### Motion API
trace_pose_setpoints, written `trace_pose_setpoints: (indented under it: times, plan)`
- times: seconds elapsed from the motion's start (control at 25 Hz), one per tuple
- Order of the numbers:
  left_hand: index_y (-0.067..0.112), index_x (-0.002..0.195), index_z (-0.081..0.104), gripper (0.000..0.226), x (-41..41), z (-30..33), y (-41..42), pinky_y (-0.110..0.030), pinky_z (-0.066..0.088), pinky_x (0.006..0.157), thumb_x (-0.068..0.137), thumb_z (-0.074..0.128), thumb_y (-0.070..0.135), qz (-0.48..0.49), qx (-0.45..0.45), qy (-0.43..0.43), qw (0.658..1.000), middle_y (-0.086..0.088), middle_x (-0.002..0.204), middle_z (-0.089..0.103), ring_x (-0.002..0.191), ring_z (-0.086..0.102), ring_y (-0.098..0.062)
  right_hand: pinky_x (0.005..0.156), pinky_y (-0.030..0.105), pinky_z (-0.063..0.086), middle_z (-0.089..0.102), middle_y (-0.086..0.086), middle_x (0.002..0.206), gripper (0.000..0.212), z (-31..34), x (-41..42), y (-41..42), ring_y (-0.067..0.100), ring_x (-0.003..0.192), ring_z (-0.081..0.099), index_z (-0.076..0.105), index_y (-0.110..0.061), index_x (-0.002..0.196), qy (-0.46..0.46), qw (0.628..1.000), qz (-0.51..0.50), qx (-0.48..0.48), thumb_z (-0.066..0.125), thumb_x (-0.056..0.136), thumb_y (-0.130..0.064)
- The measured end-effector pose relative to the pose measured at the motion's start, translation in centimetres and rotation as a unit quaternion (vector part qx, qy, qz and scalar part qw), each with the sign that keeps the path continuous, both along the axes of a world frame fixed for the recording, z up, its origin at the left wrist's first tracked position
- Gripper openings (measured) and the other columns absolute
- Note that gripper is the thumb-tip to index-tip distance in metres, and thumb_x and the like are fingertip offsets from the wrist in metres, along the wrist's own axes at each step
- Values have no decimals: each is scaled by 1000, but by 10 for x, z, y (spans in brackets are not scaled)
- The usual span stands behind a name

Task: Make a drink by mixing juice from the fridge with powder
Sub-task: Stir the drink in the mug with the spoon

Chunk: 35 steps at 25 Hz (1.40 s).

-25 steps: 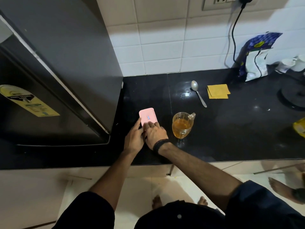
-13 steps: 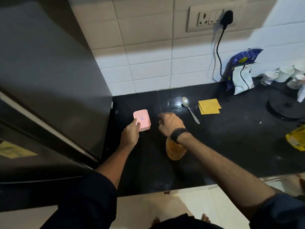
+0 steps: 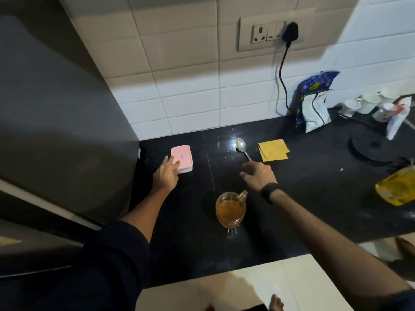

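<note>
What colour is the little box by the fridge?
The box has a pink lid, seen in the head view.

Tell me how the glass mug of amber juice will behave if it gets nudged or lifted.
The clear glass mug with amber juice looks rigid and breakable. It is over half full, so it probably feels fairly heavy and could slosh if jerked. On the glossy black countertop it may slide rather than tip; its side handle should give a secure hold.
</note>
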<state>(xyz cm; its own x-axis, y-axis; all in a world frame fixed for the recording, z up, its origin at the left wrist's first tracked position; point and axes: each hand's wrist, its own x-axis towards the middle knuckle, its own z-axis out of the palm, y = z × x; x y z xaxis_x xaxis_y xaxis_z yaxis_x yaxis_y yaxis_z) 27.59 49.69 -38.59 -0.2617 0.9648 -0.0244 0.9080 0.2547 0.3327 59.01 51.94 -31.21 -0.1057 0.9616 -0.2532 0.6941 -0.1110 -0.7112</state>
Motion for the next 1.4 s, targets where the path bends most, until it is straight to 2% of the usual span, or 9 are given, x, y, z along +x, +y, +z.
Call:
trace_pose_setpoints:
  times: [0.2,0.4,0.6,0.72,0.84,1.0,1.12,1.28,1.4]
  plan:
    - [5,150,39,71,36,-4,-33,-43,38,112,88,71,17,13,127,-73,989,-12,155,40,150,25,-27,86,37,49,66,5,104,15,-10,12,2,24,102,61,65,-19,100,4,998,-64,6,56,96,-30]
    - [16,155,32,98,80,0,-76,-33,26,118,72,85,13,12,35,-154,987,-6,162,27,149,26,-20,77,37,47,69,9,101,44,-22,23,15,27,93,63,66,-16,102,-78,996,-48,23,36,100,-48]
    - [30,155,27,120,131,-10,-115,-38,19,122,56,95,23,-11,-27,-223,974,-1,164,21,151,14,-12,82,35,47,62,8,117,36,-34,39,39,27,107,60,58,-15,116,-145,988,45,32,61,91,-41]
    - [37,147,33,116,159,-10,-124,-40,22,121,50,97,29,2,-16,-263,965,10,159,27,149,19,-11,86,39,48,59,9,121,44,-47,39,54,28,111,58,53,-12,119,-200,974,97,48,63,90,-43]
    - [36,139,46,109,179,-9,-127,-38,41,112,42,95,49,58,8,-305,951,13,142,51,134,46,-8,87,40,47,59,10,122,46,-56,35,68,29,112,59,54,-11,121,-233,964,115,60,62,90,-44]
    - [42,125,51,90,189,-4,-131,-23,43,99,48,97,38,97,36,-336,936,24,122,57,115,52,5,86,41,52,62,12,119,38,-61,29,82,31,109,61,58,-9,118,-241,968,73,24,65,89,-34]
    - [38,129,52,93,189,-4,-129,-27,43,102,48,96,39,99,27,-336,936,21,126,57,120,52,0,87,43,54,64,12,114,36,-60,25,87,30,105,63,60,-9,115,-238,969,57,-9,69,85,-26]
    - [37,128,52,91,185,-1,-127,-28,44,102,49,96,38,77,23,-331,940,21,125,58,121,53,-2,88,43,55,64,14,114,32,-64,21,86,30,104,64,62,-5,116,-188,980,31,-58,66,89,-21]
    - [38,127,53,92,185,2,-126,-27,46,101,47,98,35,71,19,-352,933,19,124,60,119,55,-1,89,39,56,67,11,110,24,-65,22,81,24,100,65,66,-7,113,-48,991,-28,-125,66,90,-16]
